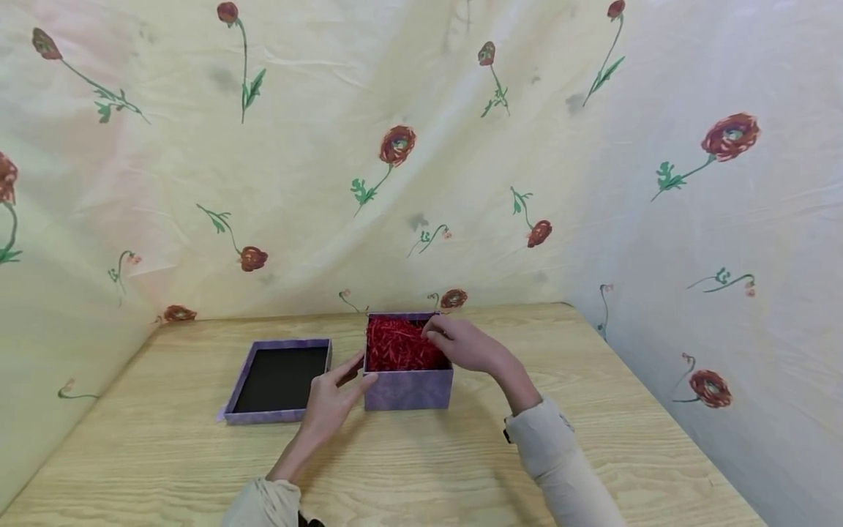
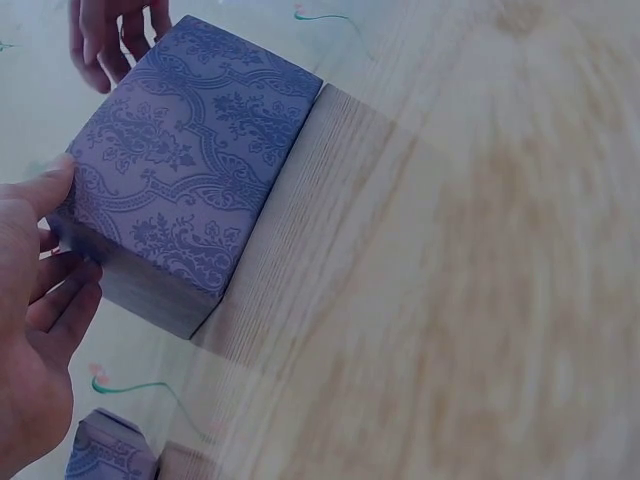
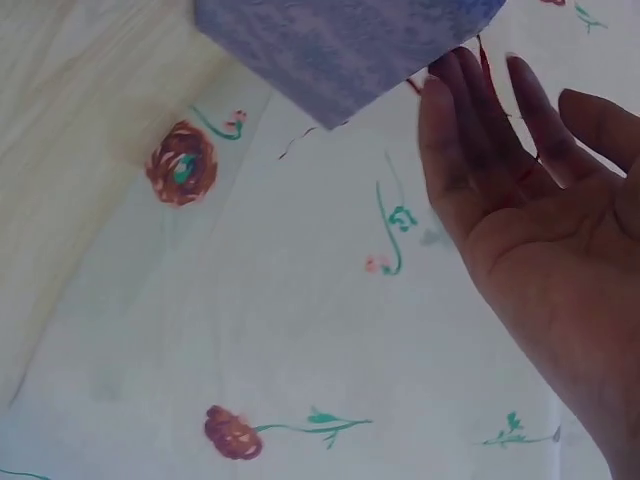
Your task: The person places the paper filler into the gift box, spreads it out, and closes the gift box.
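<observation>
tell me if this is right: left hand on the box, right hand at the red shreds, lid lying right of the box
Not quite: the lid lies left of the box, as the head view shows. The left hand is on the box and the right hand at the red shreds, as you say.

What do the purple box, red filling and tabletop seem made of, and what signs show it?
Purple box: probably matt paper over cardboard, given its thin, straight walls and scrolling floral pattern.
Red filling: likely shredded paper, by its fine tangled strands, though plastic is possible; sheen unclear.
Tabletop: apparently smooth wood or laminate, since pale grain shows.
</observation>
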Motion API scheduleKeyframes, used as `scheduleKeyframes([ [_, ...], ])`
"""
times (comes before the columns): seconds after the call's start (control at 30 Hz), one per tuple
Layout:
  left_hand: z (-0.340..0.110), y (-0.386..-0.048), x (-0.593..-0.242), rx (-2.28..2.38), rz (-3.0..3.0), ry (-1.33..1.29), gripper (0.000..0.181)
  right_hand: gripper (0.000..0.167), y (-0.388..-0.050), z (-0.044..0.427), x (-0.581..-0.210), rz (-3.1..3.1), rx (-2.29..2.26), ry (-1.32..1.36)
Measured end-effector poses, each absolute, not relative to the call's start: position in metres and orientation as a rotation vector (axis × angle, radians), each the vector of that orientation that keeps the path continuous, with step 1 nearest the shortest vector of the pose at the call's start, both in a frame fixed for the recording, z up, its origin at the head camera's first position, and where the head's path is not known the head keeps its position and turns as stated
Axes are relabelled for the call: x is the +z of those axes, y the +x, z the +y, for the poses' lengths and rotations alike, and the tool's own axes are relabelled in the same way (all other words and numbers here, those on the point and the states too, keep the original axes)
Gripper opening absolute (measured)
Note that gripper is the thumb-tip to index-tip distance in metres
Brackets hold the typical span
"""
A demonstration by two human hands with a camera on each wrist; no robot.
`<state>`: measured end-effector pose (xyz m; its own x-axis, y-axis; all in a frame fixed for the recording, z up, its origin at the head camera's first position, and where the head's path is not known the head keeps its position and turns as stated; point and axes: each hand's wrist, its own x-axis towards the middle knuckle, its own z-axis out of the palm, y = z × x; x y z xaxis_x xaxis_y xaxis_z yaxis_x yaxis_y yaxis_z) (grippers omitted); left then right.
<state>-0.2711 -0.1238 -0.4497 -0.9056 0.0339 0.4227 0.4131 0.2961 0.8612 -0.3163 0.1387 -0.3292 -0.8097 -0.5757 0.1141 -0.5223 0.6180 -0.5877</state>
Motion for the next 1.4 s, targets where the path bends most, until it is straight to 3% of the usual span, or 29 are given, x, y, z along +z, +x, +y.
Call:
scheduleKeyframes([
  [0.37,-0.124,-0.27,-0.449,-1.649,-2.256,-0.401,0.054,0.025,-0.318,0.171,-0.355,2.804,-1.433,-0.841],
  [0.63,-0.125,-0.271,-0.45,-1.649,-2.253,-0.406,0.054,0.024,-0.317,0.178,-0.374,2.798,-1.413,-0.775],
  [0.83,-0.124,-0.27,-0.45,-1.646,-2.25,-0.404,0.054,0.015,-0.315,0.171,-0.372,2.789,-1.398,-0.886],
  [1.4,-0.124,-0.271,-0.449,-1.64,-2.257,-0.392,0.054,0.02,-0.324,0.111,-0.37,2.91,-0.985,-1.114],
])
